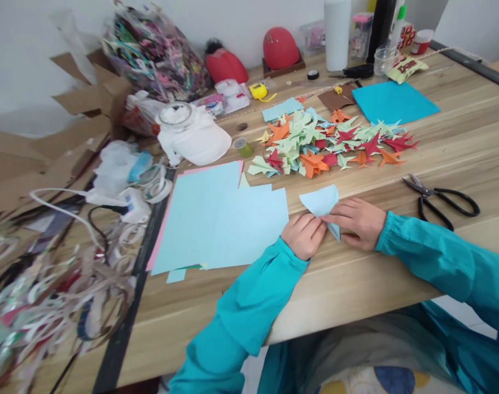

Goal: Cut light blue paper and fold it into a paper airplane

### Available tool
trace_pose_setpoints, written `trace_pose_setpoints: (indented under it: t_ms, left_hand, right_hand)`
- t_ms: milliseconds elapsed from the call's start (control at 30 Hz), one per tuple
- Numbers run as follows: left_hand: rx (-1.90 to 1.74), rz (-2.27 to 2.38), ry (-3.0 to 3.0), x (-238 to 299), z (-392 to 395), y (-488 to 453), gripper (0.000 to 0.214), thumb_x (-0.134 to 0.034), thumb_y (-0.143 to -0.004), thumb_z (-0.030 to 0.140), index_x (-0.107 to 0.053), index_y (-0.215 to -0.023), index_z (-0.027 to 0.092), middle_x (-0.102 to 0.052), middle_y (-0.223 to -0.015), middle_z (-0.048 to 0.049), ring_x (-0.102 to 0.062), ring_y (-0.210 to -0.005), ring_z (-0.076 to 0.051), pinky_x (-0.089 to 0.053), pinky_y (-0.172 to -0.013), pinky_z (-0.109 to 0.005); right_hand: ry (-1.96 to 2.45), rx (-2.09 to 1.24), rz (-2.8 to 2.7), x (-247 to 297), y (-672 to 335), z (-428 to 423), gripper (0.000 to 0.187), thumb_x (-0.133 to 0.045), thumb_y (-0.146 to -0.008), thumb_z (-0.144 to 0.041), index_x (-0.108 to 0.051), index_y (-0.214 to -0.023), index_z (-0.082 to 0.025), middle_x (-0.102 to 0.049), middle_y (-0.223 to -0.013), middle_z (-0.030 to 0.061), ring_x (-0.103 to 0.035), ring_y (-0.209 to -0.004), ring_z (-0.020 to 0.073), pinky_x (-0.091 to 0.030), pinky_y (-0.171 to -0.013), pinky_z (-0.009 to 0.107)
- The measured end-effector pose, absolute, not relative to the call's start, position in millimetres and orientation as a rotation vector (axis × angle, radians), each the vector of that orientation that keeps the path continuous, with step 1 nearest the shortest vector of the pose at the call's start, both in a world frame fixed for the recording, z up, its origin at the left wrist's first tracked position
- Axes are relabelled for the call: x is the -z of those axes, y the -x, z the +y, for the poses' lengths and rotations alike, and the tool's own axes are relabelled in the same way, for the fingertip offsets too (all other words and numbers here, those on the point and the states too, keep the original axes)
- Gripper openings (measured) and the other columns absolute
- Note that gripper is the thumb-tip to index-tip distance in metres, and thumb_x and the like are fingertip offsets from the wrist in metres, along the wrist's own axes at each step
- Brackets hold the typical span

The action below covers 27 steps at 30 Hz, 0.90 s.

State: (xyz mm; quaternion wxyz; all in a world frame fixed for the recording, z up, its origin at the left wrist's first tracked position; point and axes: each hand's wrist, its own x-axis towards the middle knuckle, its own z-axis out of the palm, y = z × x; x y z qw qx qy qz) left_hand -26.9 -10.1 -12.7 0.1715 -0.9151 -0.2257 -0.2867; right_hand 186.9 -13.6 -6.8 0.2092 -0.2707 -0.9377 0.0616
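Note:
A small light-blue sheet of paper (320, 200), partly folded, is held just above the table between my two hands. My left hand (304, 235) has its fingers curled and pinches the paper's lower left edge. From the other side my right hand (358, 221) presses on it, fingers bent over the fold. A pointed flap hangs below the right fingers. Left of my hands lie stacked light-blue sheets (216, 224), with pink edges showing underneath. Beyond them is a heap of folded paper stars (311, 139) in green, orange, red and blue.
Black-handled scissors (434, 200) lie right of my hands. A bright blue paper stack (393, 102) sits at the back right, near a white bottle (337, 35). Tangled ribbons (77, 306) and a cardboard box (48, 148) crowd the left side.

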Motion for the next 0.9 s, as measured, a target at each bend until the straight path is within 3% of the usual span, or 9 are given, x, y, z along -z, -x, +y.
trace_pose_setpoints:
  t_ms: [167, 333, 500, 667, 900]
  left_hand:
    - [0.933, -0.627, 2.571, 8.2, -9.0, 25.3, 0.008, -0.056, -0.082, 0.015, -0.063, -0.079, 0.014, -0.069, -0.078, -0.0036, -0.059, -0.072, -0.015, -0.045, -0.061, -0.029]
    - [1.039, -0.664, 2.581, 13.4, -9.0, 23.7, 0.008, -0.054, -0.083, 0.016, -0.062, -0.083, 0.015, -0.068, -0.08, -0.0044, -0.06, -0.073, -0.015, -0.047, -0.064, -0.029]
    - [1.132, -0.726, 2.598, 11.7, -15.9, 21.1, 0.016, -0.057, -0.081, 0.025, -0.059, -0.09, 0.012, -0.064, -0.091, -0.0116, -0.06, -0.081, -0.019, -0.05, -0.068, -0.031]
    - [1.023, -0.689, 2.655, 5.7, -19.7, 14.5, 0.028, -0.059, -0.079, 0.039, -0.058, -0.083, 0.012, -0.062, -0.09, -0.0133, -0.059, -0.083, -0.022, -0.05, -0.067, -0.034]
    - [1.132, -0.73, 2.481, 4.0, -16.3, 13.7, 0.009, -0.054, -0.08, 0.013, -0.059, -0.088, 0.013, -0.065, -0.091, -0.012, -0.061, -0.087, -0.022, -0.048, -0.069, -0.034]
  right_hand:
    - [0.731, -0.127, -2.61, 7.3, -183.2, -16.8, 0.051, -0.051, -0.08, -0.031, -0.047, -0.126, -0.01, -0.06, -0.108, 0.0152, -0.054, -0.099, 0.0246, -0.046, -0.081, 0.04]
    - [0.801, 0.01, -2.483, 13.0, -180.6, -17.0, 0.033, -0.038, -0.089, -0.018, -0.058, -0.115, -0.017, -0.067, -0.096, 0.0097, -0.061, -0.087, 0.0177, -0.05, -0.077, 0.033]
    - [0.876, -0.27, -2.221, 7.7, -176.5, -21.0, 0.034, -0.036, -0.088, -0.014, -0.06, -0.111, -0.02, -0.067, -0.094, 0.0072, -0.063, -0.084, 0.0144, -0.053, -0.073, 0.028]
    - [1.027, -0.511, -1.871, -6.3, -171.6, -27.7, 0.025, -0.051, -0.084, -0.025, -0.061, -0.105, -0.019, -0.069, -0.094, 0.0059, -0.066, -0.081, 0.0159, -0.055, -0.069, 0.027]
    - [0.809, -0.384, -2.024, -19.6, -178.2, -35.7, 0.032, -0.058, -0.079, -0.027, -0.056, -0.11, -0.018, -0.068, -0.097, 0.0082, -0.065, -0.087, 0.0163, -0.053, -0.075, 0.027]
